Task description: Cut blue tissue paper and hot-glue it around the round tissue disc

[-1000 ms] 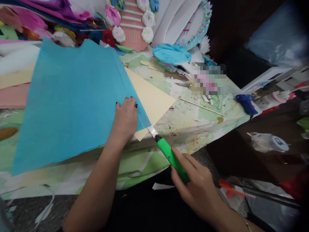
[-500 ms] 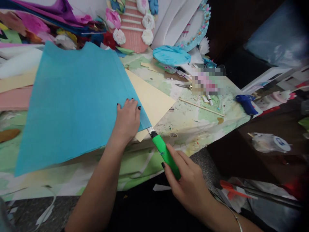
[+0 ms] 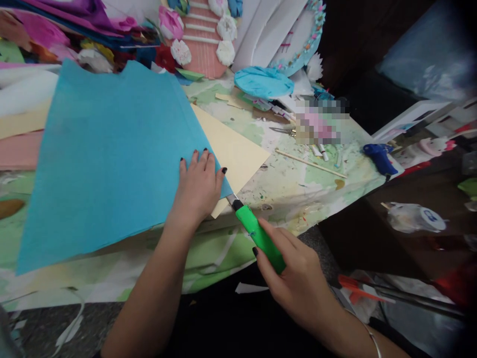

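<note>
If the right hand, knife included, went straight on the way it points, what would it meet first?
Likely the near right corner of the blue paper: the blade of the green knife in the right hand sits there. Depth is unclear; it may pass underneath.

The large blue sheet [image 3: 108,154] looks like thin paper, matt and mostly smooth, with faint creases; the cream sheet [image 3: 234,149] under its right edge looks like flat, matt card. The cutter [image 3: 255,231] has a smooth green plastic-looking handle and a bright metal blade. Farther right, the stick [image 3: 311,163] looks like bare wood, the glue gun [image 3: 378,158] like smooth blue plastic. The far blue disc [image 3: 264,82] has a wrinkled surface.
</note>
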Available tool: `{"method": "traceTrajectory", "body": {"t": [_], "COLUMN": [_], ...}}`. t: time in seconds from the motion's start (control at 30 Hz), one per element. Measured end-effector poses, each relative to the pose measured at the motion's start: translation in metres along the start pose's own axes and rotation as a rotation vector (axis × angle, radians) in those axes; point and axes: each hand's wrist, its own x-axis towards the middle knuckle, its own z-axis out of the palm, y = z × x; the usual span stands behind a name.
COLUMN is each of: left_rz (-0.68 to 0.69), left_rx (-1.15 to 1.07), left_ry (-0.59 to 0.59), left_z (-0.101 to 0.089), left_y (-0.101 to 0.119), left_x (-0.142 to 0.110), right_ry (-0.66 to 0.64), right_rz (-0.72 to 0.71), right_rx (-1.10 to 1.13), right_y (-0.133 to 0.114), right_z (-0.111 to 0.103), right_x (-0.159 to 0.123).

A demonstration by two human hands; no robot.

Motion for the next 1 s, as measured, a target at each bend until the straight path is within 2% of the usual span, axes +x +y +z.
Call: {"method": "traceTrajectory", "body": {"t": [0.27, 0.73, 1.0], "left_rz": [0.017, 0.028, 0.012], "left_rx": [0.025, 0.032, 0.004], "left_ry": [-0.005, -0.004, 0.013], "left_z": [0.001, 0.003, 0.002], "left_y": [0.000, -0.002, -0.001], "left_x": [0.000, 0.000, 0.000], "right_ry": [0.016, -0.033, 0.011], "right_rz": [-0.019, -0.020, -0.069], "right_rx": [-0.011, -0.068, -0.068], "right_y": [0.002, 0.018, 0.017], "right_z": [0.003, -0.014, -0.014], "right_x": [0.007, 0.003, 0.001]}}
